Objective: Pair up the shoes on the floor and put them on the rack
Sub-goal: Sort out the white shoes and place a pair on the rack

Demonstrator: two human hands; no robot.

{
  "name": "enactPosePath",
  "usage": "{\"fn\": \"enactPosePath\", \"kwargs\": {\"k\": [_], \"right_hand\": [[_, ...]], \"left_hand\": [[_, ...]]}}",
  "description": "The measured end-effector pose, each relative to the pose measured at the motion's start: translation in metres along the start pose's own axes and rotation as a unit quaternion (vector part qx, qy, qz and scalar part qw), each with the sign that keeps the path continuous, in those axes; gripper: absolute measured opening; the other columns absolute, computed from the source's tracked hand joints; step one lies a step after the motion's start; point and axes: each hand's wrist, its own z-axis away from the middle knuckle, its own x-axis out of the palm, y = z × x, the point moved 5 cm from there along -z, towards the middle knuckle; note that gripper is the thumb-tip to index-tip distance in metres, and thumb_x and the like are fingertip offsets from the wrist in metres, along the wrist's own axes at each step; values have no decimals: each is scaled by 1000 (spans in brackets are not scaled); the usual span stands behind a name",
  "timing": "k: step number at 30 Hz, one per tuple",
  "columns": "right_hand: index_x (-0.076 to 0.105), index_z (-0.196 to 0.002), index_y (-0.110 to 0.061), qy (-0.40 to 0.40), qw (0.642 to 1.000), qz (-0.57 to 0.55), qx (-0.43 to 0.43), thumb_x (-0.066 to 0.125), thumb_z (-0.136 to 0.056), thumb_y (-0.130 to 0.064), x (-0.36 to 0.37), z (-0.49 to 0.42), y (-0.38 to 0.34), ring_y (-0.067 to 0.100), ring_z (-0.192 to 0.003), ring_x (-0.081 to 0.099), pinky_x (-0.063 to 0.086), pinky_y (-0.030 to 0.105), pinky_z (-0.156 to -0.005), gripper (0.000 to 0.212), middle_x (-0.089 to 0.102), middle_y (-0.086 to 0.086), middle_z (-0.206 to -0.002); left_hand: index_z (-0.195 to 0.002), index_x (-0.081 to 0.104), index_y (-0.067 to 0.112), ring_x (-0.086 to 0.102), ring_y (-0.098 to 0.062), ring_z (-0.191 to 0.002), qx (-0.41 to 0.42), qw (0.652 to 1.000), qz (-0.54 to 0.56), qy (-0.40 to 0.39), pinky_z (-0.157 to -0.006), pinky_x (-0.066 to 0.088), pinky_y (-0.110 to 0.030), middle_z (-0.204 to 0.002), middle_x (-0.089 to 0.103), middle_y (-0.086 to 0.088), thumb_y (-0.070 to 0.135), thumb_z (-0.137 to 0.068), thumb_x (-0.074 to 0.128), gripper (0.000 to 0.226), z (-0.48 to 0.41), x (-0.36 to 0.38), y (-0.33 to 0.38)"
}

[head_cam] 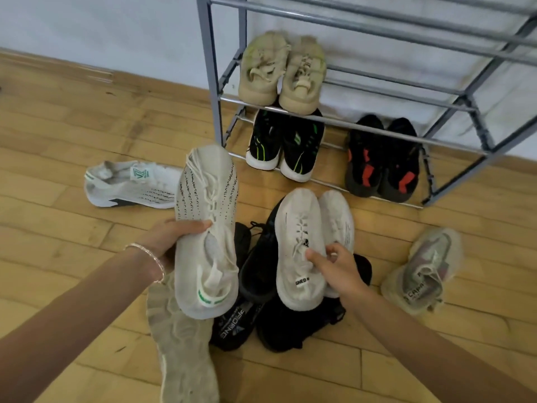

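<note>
My left hand (177, 237) grips a white knit shoe with black dots and green heel marks (207, 228), held above the floor pile. Its match (130, 184) lies on its side on the floor to the left. My right hand (334, 264) pinches the laces of a plain white shoe (299, 245), which rests on several black shoes (261, 274); a second white shoe (338, 216) lies beside it. The grey metal rack (328, 119) holds a beige pair (282, 71) on a higher shelf, with a black-green pair (286, 145) and a black-red pair (383, 158) on the bottom one.
A grey-pink shoe (424, 269) lies on the wooden floor at the right. An upturned beige sole (180, 344) lies under my left forearm. The rack stands against a white wall (101, 30). The upper rack bars (377, 24) are bare.
</note>
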Motion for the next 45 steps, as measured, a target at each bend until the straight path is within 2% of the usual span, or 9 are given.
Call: {"fn": "enactPosePath", "kwargs": {"k": [11, 15, 19, 24, 28, 33, 38, 42, 45], "right_hand": [[56, -109, -15, -11, 968, 238, -74, 61, -82, -51, -9, 2, -21, 14, -91, 58, 46, 25, -69, 45, 61, 1, -106], [50, -118, -21, 89, 852, 345, -384, 57, -86, -36, 4, 52, -43, 14, -96, 52, 51, 33, -78, 36, 52, -4, -108], [58, -106, -20, -138, 683, 484, -529, 57, -78, -30, 94, 112, -13, 18, -81, 55, 48, 32, -65, 29, 57, -2, -94], [-2, -152, -17, -300, 836, 443, -124, 62, -76, -55, 161, 131, 46, 26, -134, 31, 33, 39, -106, 106, 21, 5, -148], [-32, -143, -22, -235, 893, 381, -55, 62, -53, -71, 197, 155, 65, 25, -138, 25, 28, 38, -110, 139, 0, 8, -155], [-29, -146, -24, -200, 916, 344, -53, 72, -64, -36, 201, 156, 66, 19, -140, 17, 25, 32, -113, 130, -3, -2, -152], [8, -150, -29, -303, 953, -3, 16, 70, -40, -35, 170, 137, 66, 15, -130, 39, 42, 32, -105, 126, 32, -4, -143], [55, -127, -13, -334, 898, -274, 79, 75, -29, -17, 123, 110, 49, 29, -94, 65, 57, 35, -68, 99, 63, 15, -112], [63, -116, 4, -369, 831, -393, 140, 78, -39, -17, 102, 99, 40, 39, -88, 65, 55, 45, -75, 81, 63, 27, -103]], "left_hand": [[-104, 62, 7, 71, -21, -59, 6, 1000, -3, -13, -53, 56, -30, -73, 74, -6, 13, -57, 71, 48, 4, -7, 4], [-101, 62, 10, 71, -18, -57, 21, 1000, 12, 10, -49, 56, -28, -68, 75, -3, 7, -65, 71, 37, 9, -23, 11], [-92, 62, 14, 70, -14, -54, 33, 999, 30, 27, -49, 57, -26, -62, 74, 1, 9, -83, 58, 11, 16, -38, 21], [-92, 61, 12, 70, -13, -53, 42, 997, 42, 38, -47, 56, -25, -61, 73, 1, 9, -79, 58, 13, 27, -55, 26], [-93, 61, 10, 70, -15, -53, 32, 997, 54, 43, -47, 55, -25, -61, 73, -1, 10, -75, 64, 19, 33, -66, 24], [-95, 62, 10, 71, -16, -54, 29, 997, 57, 40, -48, 56, -27, -62, 74, -2, 7, -59, 72, 37, 38, -74, 23], [-95, 62, 10, 71, -19, -57, 27, 997, 66, 27, -50, 57, -29, -66, 74, -4, 12, -62, 69, 34, 40, -86, 21], [-94, 62, 11, 71, -18, -56, 24, 998, 63, 18, -49, 56, -28, -65, 74, -3, 7, -61, 70, 34, 39, -92, 19], [-94, 61, 11, 71, -18, -55, 23, 998, 63, 11, -49, 56, -28, -64, 73, -3, 15, -62, 66, 32, 35, -91, 15]]}}
